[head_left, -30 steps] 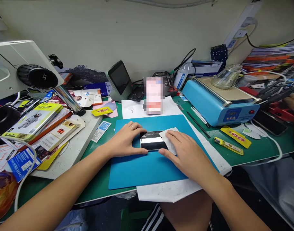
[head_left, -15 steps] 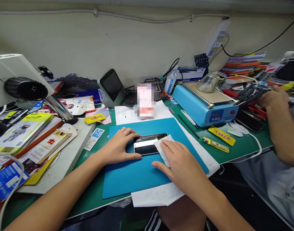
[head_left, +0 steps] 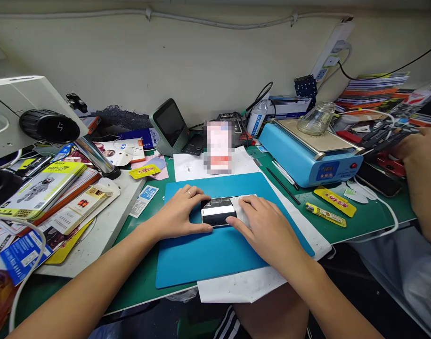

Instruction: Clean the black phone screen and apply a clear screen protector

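A phone [head_left: 217, 218] with a dark, shiny surface lies flat on a blue mat [head_left: 201, 261]. My left hand [head_left: 182, 214] braces its left end, fingers at the far edge and thumb at the near edge. In my right hand [head_left: 263, 223] is a white wipe [head_left: 238, 208], pressed on the phone's right part. The right thumb rests close to the near edge. The phone's right end is hidden under the wipe and fingers.
A blue heating plate [head_left: 307, 155] carries a glass jar [head_left: 317, 118]. Near it lie a black pen-like stick [head_left: 282, 186] and a yellow tube [head_left: 325, 214]. Boxes [head_left: 42, 190] crowd the left side under a lamp-like arm [head_left: 98, 155]. At right, another person's hand [head_left: 422, 146] holds dark tools.
My right thumb has moved in from beside the phone to its near edge, and the wipe now sits flatter over the right part. The left hand keeps its hold. The view has shifted slightly.
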The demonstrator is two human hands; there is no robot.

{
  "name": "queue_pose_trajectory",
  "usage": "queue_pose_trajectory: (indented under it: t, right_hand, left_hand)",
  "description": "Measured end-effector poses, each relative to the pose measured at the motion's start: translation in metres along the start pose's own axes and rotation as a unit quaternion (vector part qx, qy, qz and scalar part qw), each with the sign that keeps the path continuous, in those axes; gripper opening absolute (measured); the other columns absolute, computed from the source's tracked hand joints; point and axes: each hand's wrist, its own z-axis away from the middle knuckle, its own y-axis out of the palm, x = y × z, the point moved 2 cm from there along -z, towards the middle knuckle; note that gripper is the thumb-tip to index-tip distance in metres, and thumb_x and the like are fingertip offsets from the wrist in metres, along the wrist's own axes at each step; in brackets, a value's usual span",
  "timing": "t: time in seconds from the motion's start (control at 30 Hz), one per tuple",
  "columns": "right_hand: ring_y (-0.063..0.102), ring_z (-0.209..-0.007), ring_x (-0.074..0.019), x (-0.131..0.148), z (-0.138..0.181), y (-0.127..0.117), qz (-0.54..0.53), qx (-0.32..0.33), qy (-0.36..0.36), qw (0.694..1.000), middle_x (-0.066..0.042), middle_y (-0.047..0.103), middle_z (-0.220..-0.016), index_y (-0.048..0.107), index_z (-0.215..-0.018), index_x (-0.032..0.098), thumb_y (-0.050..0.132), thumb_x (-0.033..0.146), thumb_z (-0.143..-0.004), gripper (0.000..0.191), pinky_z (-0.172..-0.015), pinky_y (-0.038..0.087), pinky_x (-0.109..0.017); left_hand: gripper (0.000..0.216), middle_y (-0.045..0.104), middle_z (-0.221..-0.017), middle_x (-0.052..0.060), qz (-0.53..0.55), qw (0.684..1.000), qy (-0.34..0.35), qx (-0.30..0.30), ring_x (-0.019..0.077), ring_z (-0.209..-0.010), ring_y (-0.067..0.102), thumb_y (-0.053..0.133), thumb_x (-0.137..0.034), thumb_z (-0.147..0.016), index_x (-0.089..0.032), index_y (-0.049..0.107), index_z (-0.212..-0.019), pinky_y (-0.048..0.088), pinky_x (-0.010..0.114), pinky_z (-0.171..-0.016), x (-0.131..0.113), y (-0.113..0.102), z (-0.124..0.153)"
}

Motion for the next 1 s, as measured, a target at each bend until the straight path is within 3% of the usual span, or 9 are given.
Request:
queue_pose_trajectory:
  t: [0.27,0.6,1.0]
  right_hand:
    - [0.066,-0.107,-0.0311,-0.001,-0.006,0.000,-0.016,0.020,0.026,0.999,-0.016,0.072,-0.116,0.069,-0.116,0.013,0.047,0.053,-0.100,0.049,-0.090,0.055,-0.046]
    - [0.067,-0.106,-0.0326,0.003,0.015,0.002,0.030,-0.019,0.006,0.999,-0.018,0.073,-0.113,0.069,-0.116,0.009,0.050,0.053,-0.099,0.051,-0.091,0.055,-0.047]
    - [0.066,-0.103,-0.0297,-0.006,-0.012,0.001,-0.009,0.033,0.020,0.999,-0.016,0.072,-0.111,0.072,-0.110,0.011,0.053,0.051,-0.098,0.046,-0.095,0.051,-0.046]
  left_hand:
    - [0.072,0.058,-0.131,0.011,-0.003,1.000,-0.004,0.010,0.0324,-0.118,0.050,0.070,-0.067,-0.081,-0.022,0.057,-0.136,0.047,0.049,-0.099,-0.002,-0.001,0.000]
    - [0.071,0.057,-0.132,0.012,-0.005,1.000,-0.010,0.015,0.0319,-0.117,0.050,0.069,-0.067,-0.083,-0.022,0.057,-0.136,0.047,0.048,-0.097,-0.002,-0.001,-0.001]
    - [0.071,0.058,-0.130,0.011,-0.011,1.000,-0.005,0.012,0.0314,-0.117,0.050,0.069,-0.067,-0.082,-0.021,0.057,-0.135,0.046,0.047,-0.099,-0.002,0.000,0.000]
